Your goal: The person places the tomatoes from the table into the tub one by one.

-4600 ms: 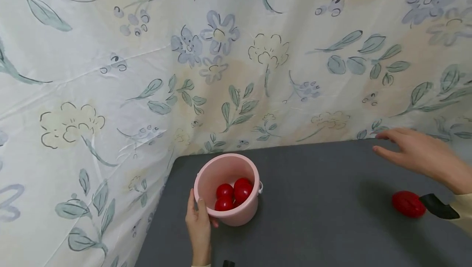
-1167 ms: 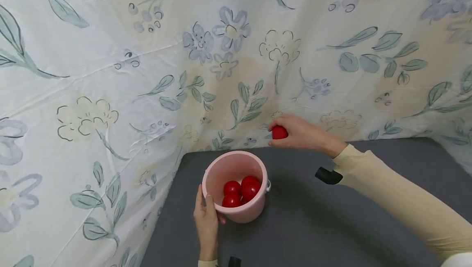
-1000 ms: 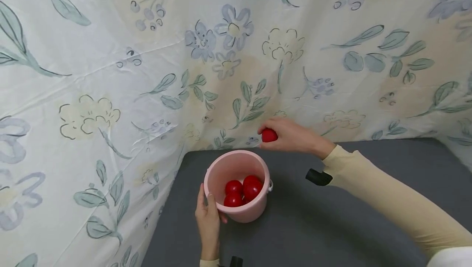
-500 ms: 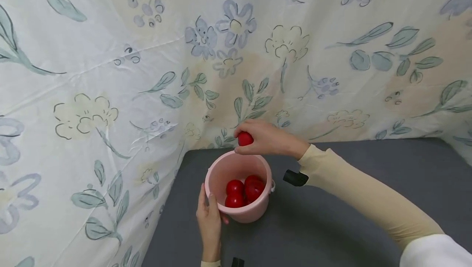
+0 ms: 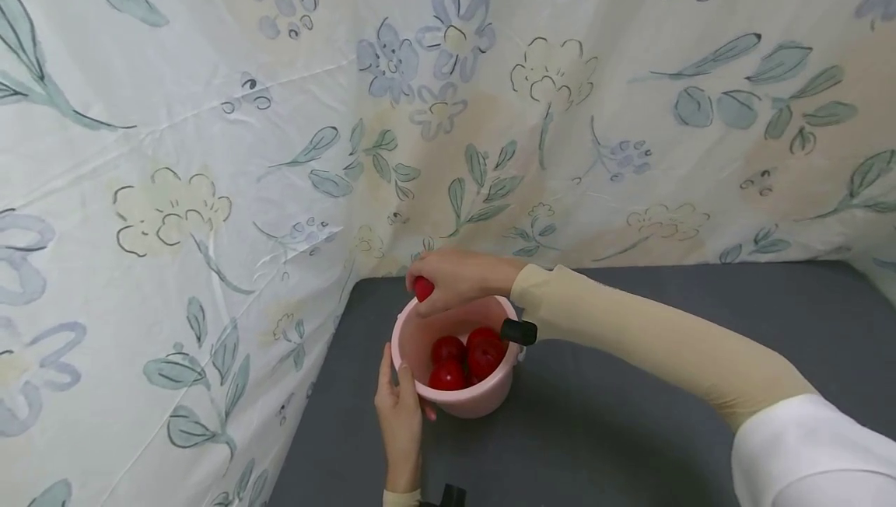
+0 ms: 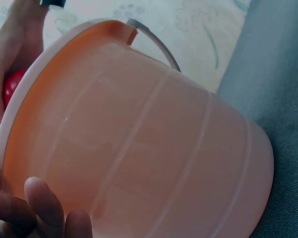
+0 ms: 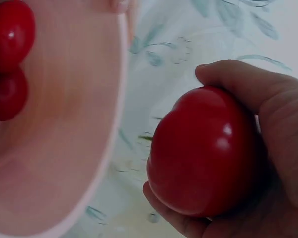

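Observation:
A pink bucket (image 5: pixel 458 406), tilted toward the head camera, stands on the grey surface with several red, round, apple-like fruits (image 5: pixel 448 375) inside. My left hand (image 5: pixel 400 421) holds its near left side, thumb at the rim; in the left wrist view the fingers (image 6: pixel 44 203) lie against the outer wall. Over the bucket's far rim, my right hand (image 5: pixel 462 280) grips a red apple (image 7: pixel 203 151). The right wrist view shows its lobed, glossy body and a thin stem, with thumb and fingers around it. In the head view the hand hides most of this apple.
The dark grey tabletop (image 5: pixel 630 398) extends to the right of the bucket. Floral cloth (image 5: pixel 280 141) hangs behind and to the left, close to the bucket. The bucket's handle (image 6: pixel 156 42) hangs at its side.
The right hand, at first empty near a red apple at the right, has picked it up and carried it left over the bucket. The left hand keeps holding the bucket.

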### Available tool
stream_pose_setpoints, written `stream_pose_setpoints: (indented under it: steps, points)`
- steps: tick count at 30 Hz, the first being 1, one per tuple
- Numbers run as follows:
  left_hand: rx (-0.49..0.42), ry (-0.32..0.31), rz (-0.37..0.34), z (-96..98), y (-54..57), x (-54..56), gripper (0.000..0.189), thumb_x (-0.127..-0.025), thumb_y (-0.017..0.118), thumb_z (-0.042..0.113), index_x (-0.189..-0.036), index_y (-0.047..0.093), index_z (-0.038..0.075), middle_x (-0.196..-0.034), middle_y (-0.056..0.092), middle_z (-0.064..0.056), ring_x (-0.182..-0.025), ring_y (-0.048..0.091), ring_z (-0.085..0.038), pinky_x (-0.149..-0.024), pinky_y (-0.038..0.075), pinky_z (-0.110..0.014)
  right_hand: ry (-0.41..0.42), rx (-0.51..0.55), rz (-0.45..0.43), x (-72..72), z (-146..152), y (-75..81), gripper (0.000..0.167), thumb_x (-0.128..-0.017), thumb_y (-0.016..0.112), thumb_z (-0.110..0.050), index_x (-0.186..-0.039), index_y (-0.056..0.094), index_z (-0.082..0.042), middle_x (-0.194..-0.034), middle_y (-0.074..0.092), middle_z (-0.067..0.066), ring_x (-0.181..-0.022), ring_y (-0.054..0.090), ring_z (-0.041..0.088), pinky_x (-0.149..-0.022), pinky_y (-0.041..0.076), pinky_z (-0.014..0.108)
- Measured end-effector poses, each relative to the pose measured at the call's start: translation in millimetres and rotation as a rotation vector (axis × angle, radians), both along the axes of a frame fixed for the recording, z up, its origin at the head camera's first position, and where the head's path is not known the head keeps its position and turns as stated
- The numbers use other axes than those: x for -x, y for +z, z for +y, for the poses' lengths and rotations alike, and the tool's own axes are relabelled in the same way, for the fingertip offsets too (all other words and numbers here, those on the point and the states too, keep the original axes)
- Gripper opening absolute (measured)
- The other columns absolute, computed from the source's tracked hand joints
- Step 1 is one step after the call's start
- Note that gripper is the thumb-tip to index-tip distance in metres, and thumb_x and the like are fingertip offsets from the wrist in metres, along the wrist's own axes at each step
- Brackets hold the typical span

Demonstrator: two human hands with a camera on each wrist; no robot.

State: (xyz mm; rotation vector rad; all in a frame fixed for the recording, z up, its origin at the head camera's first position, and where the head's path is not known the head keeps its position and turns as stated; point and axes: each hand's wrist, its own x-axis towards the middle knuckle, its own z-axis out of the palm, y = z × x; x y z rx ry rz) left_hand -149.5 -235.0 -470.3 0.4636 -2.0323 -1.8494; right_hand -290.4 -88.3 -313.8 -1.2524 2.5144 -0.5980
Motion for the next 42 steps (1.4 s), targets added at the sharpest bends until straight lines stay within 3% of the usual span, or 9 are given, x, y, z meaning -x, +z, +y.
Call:
stream_pose_setpoints:
  steps: [4,7,10,11,15,18,24,39,42]
  points:
    - [-0.005,-0.005,0.005,-0.4,-0.7,0.2,0.054,-0.106,0.052,0.023,-0.157,0.038,0.012,-0.049,0.053,-0.01,-0.035,0.049,-0.016,-0.041,0.044,-0.033,0.021,-0.105,-0.067,2.5,-10,-12.5,0.036,-0.088,0.075,-0.03,-0.121,0.067,-0.017,-0.106,0.066,-0.003,-0.094,0.061,0.015,-0.073,0.057,0.023]
    - [-0.002,-0.006,0.013,-0.6,-0.9,0.5,0.053,-0.106,0.052,0.023,-0.157,0.037,0.012,-0.049,0.054,-0.012,-0.034,0.048,-0.016,-0.04,0.044,-0.033,-0.018,-0.164,-0.265,-0.2,-16,-26.3,0.039,-0.085,0.08,-0.025,-0.122,0.068,-0.017,-0.103,0.069,-0.004,-0.097,0.063,0.018,-0.075,0.06,0.029]
    - [0.012,-0.004,0.017,-0.9,-1.4,1.3,0.053,-0.106,0.052,0.023,-0.156,0.038,0.013,-0.049,0.053,-0.01,-0.034,0.048,-0.017,-0.04,0.044,-0.033,-0.039,-0.233,-0.337,-3.9,-20,-40.2,0.038,-0.082,0.083,-0.021,-0.118,0.073,-0.02,-0.098,0.072,-0.008,-0.096,0.067,0.018,-0.079,0.062,0.036]
    - [0.018,-0.004,0.018,-1.0,-1.5,1.6,0.053,-0.106,0.052,0.024,-0.156,0.038,0.012,-0.049,0.053,-0.008,-0.034,0.048,-0.017,-0.04,0.044,-0.033,-0.039,-0.256,-0.34,-5.5,-21,-43.9,0.036,-0.081,0.083,-0.019,-0.116,0.074,-0.022,-0.096,0.073,-0.009,-0.095,0.068,0.018,-0.08,0.062,0.038]
    - [0.022,-0.004,0.021,-1.5,-2.6,2.2,0.052,-0.106,0.052,0.024,-0.156,0.039,0.013,-0.048,0.052,-0.005,-0.033,0.048,-0.022,-0.039,0.044,-0.034,0.065,-0.389,-0.157,-10.8,-30,-56.1,0.025,-0.082,0.081,-0.025,-0.107,0.077,-0.025,-0.085,0.073,-0.012,-0.083,0.066,0.012,-0.08,0.062,0.034]
    - [0.021,-0.009,0.022,-2.0,-3.2,2.1,0.052,-0.106,0.052,0.024,-0.156,0.039,0.014,-0.047,0.052,-0.005,-0.033,0.048,-0.024,-0.039,0.044,-0.034,0.075,-0.437,-0.141,-14.3,-35,-60.5,0.022,-0.083,0.081,-0.027,-0.105,0.077,-0.025,-0.083,0.072,-0.011,-0.082,0.064,0.012,-0.079,0.06,0.034]
    - [0.034,-0.025,0.031,-4.0,-4.3,3.8,0.052,-0.107,0.051,0.025,-0.156,0.038,0.014,-0.047,0.051,-0.005,-0.033,0.049,-0.026,-0.04,0.045,-0.034,0.073,-0.478,-0.13,-16.0,-40,-59.3,0.023,-0.083,0.081,-0.028,-0.105,0.078,-0.03,-0.086,0.071,-0.013,-0.087,0.064,0.012,-0.086,0.06,0.038]
    - [0.035,-0.049,0.055,-5.7,-5.2,3.0,0.052,-0.107,0.05,0.023,-0.156,0.038,0.013,-0.046,0.051,0.001,-0.034,0.048,-0.027,-0.04,0.043,-0.03,0.04,-0.516,-0.232,-7.6,-40,-59.9,0.018,-0.083,0.082,-0.031,-0.101,0.077,-0.03,-0.09,0.071,-0.012,-0.094,0.06,0.014,-0.086,0.058,0.037]
    - [0.043,-0.043,0.053,-6.2,-6.2,2.1,0.052,-0.107,0.05,0.022,-0.156,0.038,0.013,-0.046,0.05,0.003,-0.034,0.048,-0.027,-0.04,0.043,-0.029,0.045,-0.52,-0.212,-10.0,-39,-59.4,0.023,-0.085,0.081,-0.03,-0.108,0.077,-0.027,-0.091,0.07,-0.011,-0.094,0.06,0.014,-0.086,0.058,0.037]
